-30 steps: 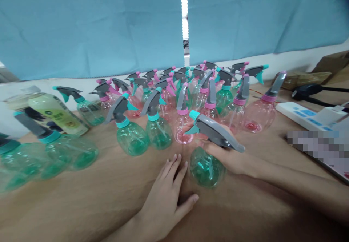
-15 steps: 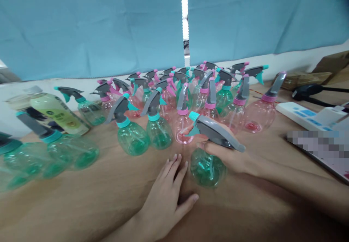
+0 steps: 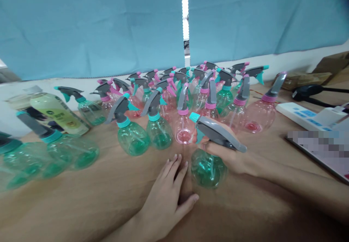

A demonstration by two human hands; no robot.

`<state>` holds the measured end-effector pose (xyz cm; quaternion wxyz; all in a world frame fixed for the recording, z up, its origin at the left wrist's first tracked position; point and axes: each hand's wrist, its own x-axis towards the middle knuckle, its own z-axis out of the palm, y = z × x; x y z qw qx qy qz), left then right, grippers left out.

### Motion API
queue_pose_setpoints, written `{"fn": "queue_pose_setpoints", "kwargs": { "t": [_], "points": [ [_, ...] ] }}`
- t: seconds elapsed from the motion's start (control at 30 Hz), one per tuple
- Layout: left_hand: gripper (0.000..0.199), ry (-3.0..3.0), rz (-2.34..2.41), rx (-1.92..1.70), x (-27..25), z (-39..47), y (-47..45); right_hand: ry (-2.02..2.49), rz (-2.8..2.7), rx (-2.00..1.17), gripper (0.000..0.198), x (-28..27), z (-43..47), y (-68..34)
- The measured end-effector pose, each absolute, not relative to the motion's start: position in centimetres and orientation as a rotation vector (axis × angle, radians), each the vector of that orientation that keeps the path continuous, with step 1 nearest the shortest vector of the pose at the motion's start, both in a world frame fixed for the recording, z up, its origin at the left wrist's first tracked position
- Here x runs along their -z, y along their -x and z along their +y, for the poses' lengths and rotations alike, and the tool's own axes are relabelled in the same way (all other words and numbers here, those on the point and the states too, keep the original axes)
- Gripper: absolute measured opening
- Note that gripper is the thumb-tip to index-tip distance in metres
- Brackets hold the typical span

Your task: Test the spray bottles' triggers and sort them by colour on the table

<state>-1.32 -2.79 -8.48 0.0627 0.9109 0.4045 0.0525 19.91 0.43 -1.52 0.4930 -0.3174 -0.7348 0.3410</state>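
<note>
My right hand [image 3: 229, 156] is wrapped round the neck of a green spray bottle [image 3: 208, 171], just under its grey and teal trigger head. Some of the fingers are hidden behind the head, near the teal trigger. My left hand [image 3: 165, 194] lies flat on the wooden table [image 3: 89, 202], fingers stretched out and nothing in it, to the left of that bottle and apart from it. Beyond the hands stand a pink spray bottle [image 3: 184, 127] and two green spray bottles, one nearer the middle [image 3: 159, 133] and one further left [image 3: 133, 138].
Many more pink and green spray bottles crowd the back, below a blue curtain [image 3: 109, 27]. Tilted-looking green bottles [image 3: 73, 153] and a pale green labelled bottle [image 3: 58, 112] are at left. On the right are a white power strip [image 3: 300, 114], a blurred flat device [image 3: 321, 154] and a cardboard box [image 3: 331, 67].
The teal trigger looks pulled closer to the neck under my right fingers. The held bottle has shifted very slightly right and down. My left hand stays in place.
</note>
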Motion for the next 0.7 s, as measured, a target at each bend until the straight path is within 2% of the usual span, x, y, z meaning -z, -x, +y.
{"fn": "queue_pose_setpoints", "kwargs": {
  "t": [0.17, 0.33, 0.7],
  "points": [
    [0.07, -2.756, 1.223, -0.165, 8.55, -2.82, 1.36, 0.845, -1.779, -0.754, 0.017, 1.74, 0.47, -19.96],
    [0.07, -2.751, 1.216, -0.156, 8.47, -2.84, 1.33, 0.893, -1.755, -0.768, 0.03, 1.38, 0.38, -19.62],
    [0.071, -2.745, 1.211, -0.143, 8.55, -2.78, 1.21, 0.956, -1.759, -0.709, 0.027, 1.69, 0.23, -19.56]
  ]
}}
